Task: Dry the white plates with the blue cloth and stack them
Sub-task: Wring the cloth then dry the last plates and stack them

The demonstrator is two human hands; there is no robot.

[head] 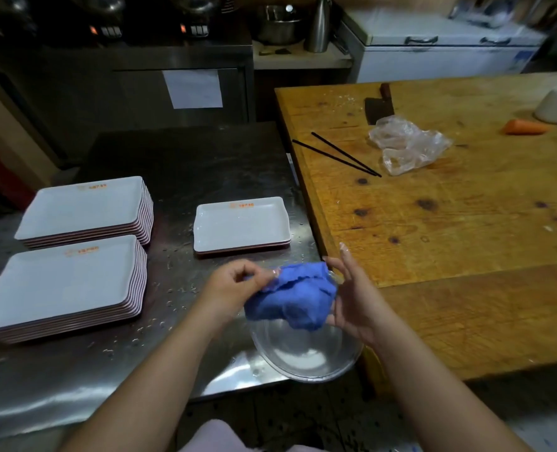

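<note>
A crumpled blue cloth hangs between my hands over a clear glass bowl at the steel counter's front edge. My left hand pinches the cloth's upper left edge. My right hand cups its right side with fingers spread. Two tall stacks of white rectangular plates sit at the left, one farther back and one nearer. A low stack of white plates lies just beyond my hands.
The steel counter carries water droplets. On its right stands a wooden table with black chopsticks, a crumpled plastic bag, a cleaver, a carrot and a white bowl.
</note>
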